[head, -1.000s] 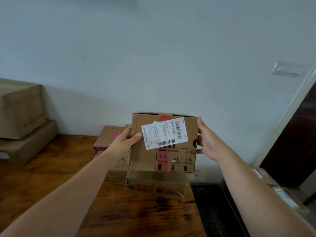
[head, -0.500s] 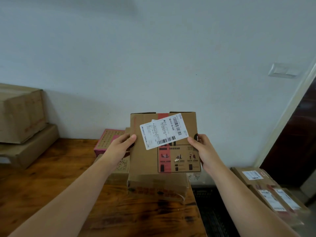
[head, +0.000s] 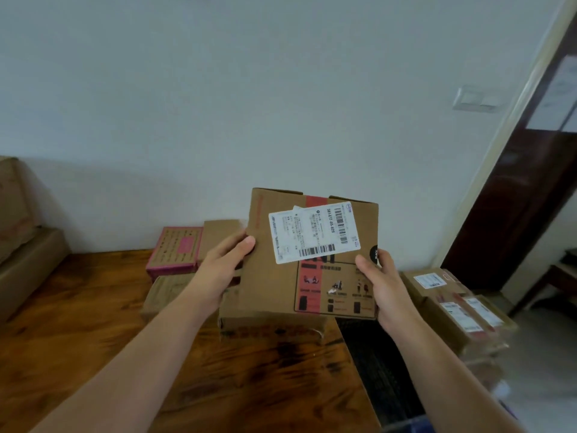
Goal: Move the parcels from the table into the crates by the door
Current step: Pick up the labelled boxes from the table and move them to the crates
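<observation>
Wood worktop [head: 78,323] against a plain white wall [head: 218,104], dark door [head: 515,198] off at 2 o'clock. You've got the labelled parcel [head: 281,285] lifted off the worktop, dead centre. Your left hand [head: 218,273] grips its 9 o'clock edge and your right hand [head: 384,285] its 3 o'clock edge, fingers [head: 362,264] curled round both sides. A flat parcel [head: 268,328] sits below it, right at the worktop's right edge, with a pink box [head: 175,251] at 10 o'clock. The black crate [head: 377,364] sits just beside that edge at 5 o'clock, and more stacked parcels [head: 449,307] are at 3 o'clock. Big cartons [head: 22,245] crowd 9 o'clock.
</observation>
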A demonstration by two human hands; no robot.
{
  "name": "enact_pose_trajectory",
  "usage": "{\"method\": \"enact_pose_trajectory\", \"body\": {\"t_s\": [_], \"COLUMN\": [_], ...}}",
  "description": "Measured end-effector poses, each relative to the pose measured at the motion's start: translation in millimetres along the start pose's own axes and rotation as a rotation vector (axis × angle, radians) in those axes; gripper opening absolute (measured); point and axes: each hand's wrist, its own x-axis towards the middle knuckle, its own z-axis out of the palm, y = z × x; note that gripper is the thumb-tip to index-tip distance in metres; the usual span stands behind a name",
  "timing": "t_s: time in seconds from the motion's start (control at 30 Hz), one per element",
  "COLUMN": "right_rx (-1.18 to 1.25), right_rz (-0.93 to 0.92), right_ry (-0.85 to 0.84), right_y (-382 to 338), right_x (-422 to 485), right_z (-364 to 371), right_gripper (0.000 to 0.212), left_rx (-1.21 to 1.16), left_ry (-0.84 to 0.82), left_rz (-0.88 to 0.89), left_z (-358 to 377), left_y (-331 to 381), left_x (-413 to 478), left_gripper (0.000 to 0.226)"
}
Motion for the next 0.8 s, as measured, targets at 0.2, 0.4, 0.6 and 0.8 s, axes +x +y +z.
{"method": "enact_pose_trajectory", "body": {"t_s": [0.2,0.4,0.6,0.8], "right_rx": [0.077,0.068,0.075,0.071], "right_rz": [-0.026,-0.041,-0.022,0.109], "right_ry": [0.162,0.369,0.458,0.485], "right_y": [1,6,20,50], "right_x": [-37,-78,-119,-135], "right_z": [-76,-190,-320,-419], "right_gripper": [0.036,0.047,0.045,0.047], "left_rx": [-0.008,0.024,0.034,0.133], "left_ry": [-0.164,-0.344,-0.469,-0.513], "left_rz": [0.004,-0.017,-0.073,-0.231], "left_z": [77,197,332,432], "left_y": [-11,-29,-65,-127], "left_x": [-9,-33,-65,-75], "left_gripper": [0.018,0.012,0.012,0.018]}}
